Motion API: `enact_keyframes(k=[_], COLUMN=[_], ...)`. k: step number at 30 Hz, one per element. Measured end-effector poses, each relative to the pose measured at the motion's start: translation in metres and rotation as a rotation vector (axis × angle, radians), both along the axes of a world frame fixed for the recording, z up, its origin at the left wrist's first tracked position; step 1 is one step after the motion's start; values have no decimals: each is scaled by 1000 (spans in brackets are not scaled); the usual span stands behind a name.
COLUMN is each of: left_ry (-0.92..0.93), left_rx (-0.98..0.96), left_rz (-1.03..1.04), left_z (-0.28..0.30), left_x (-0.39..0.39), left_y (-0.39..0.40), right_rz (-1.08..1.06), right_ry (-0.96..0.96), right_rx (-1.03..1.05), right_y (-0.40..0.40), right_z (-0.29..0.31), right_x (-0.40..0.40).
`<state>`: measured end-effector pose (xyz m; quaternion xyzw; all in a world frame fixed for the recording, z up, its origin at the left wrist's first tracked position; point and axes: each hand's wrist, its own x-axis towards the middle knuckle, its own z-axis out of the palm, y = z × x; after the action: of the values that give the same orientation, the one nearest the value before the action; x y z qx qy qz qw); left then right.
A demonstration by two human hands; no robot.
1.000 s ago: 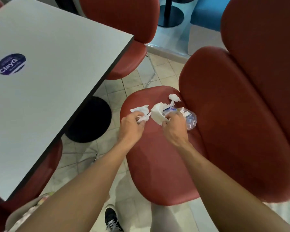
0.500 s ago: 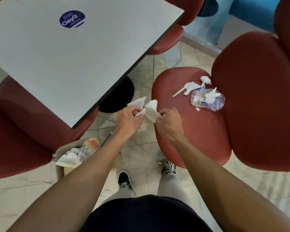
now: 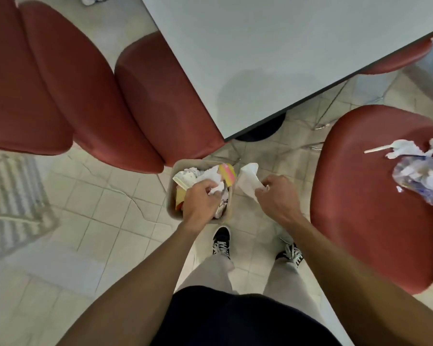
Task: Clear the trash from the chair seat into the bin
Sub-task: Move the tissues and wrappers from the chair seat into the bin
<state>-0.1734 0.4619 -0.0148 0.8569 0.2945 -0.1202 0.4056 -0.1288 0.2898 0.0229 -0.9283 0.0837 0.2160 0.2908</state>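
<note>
My left hand (image 3: pixel 200 198) grips a tissue (image 3: pixel 216 189) over the bin (image 3: pixel 171 196); my right hand (image 3: pixel 276 196), just beside it, pinches a napkin (image 3: pixel 248 179) that needs shifting left

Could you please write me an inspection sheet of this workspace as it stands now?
Surface: red chair seat at right carries trash that is not yet cleared.
Job's things: bin on the tiled floor, already holding paper and wrappers; on the seat, crumpled tissues, a white stick and a clear plastic bag.
Clutter: nothing seen beyond the trash.
Grippers: left hand grips a crumpled tissue over the bin; right hand pinches a white napkin beside the bin.
Cables: nothing seen.
Surroundings: grey table, further red chairs, a striped mat.
</note>
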Motion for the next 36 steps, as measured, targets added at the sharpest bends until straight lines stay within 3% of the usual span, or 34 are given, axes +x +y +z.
enact_keyframes(k=[9, 15, 20, 29, 36], left_ry=[65, 56, 71, 100, 72], left_rx=[42, 8, 136, 277, 315], left_rz=[229, 198, 142, 81, -100], left_z=[-48, -78, -81, -51, -27], left_x=[-47, -47, -44, -43, -8], left_y=[63, 69, 68, 49, 0], right_rz=[173, 165, 137, 73, -8], right_ry=[136, 146, 138, 106, 128], right_rx=[73, 102, 113, 170, 186], right_y=[82, 114, 131, 91, 14], right_z=[-48, -82, -96, -73, -55], right_x=[-20, -18, -10, -18, -7])
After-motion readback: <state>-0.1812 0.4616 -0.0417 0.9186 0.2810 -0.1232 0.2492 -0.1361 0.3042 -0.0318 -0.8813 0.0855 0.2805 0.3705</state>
